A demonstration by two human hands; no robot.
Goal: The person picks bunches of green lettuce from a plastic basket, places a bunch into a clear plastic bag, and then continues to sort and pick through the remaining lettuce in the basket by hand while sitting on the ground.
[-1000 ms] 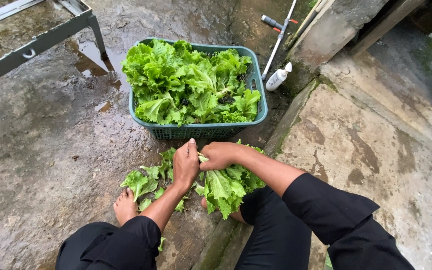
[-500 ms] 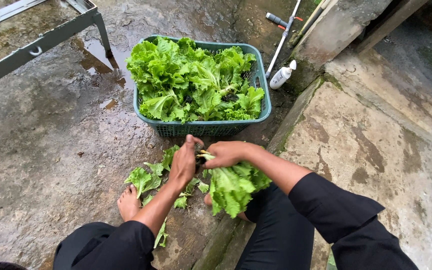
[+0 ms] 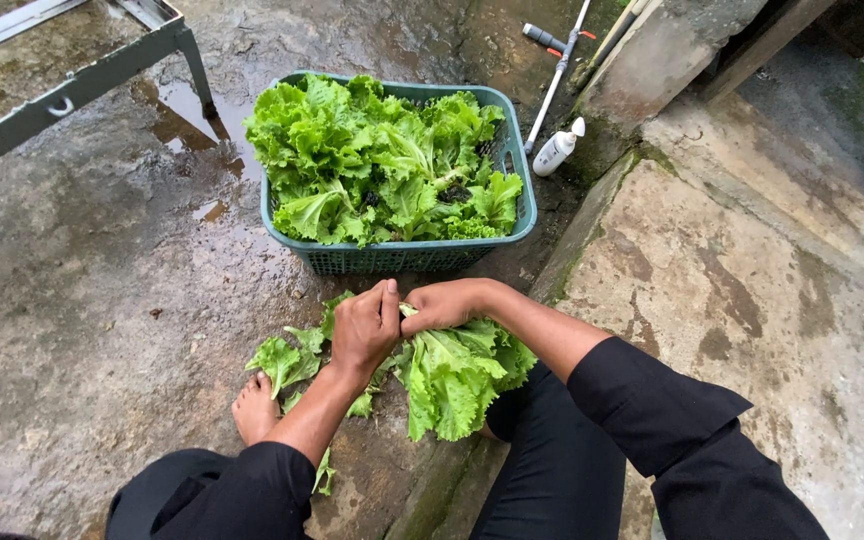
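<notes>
My left hand (image 3: 364, 325) and my right hand (image 3: 444, 305) meet just in front of the basket, both gripping the stem end of a head of green lettuce (image 3: 457, 375) whose leaves hang down toward my legs. Loose lettuce leaves (image 3: 287, 358) lie on the wet ground under my left forearm. A green plastic basket (image 3: 407, 257) behind my hands is heaped with more lettuce (image 3: 377, 160).
My bare foot (image 3: 252, 408) rests on wet concrete at the left. A metal frame with a leg (image 3: 82, 75) stands at the upper left. A white bottle (image 3: 557, 148) and a pipe (image 3: 557, 70) lie beside a raised concrete slab (image 3: 752, 300) on the right.
The lettuce head has turned in my hands and its leaves hang lower. Both hands stay together at its stem, and the view has shifted slightly.
</notes>
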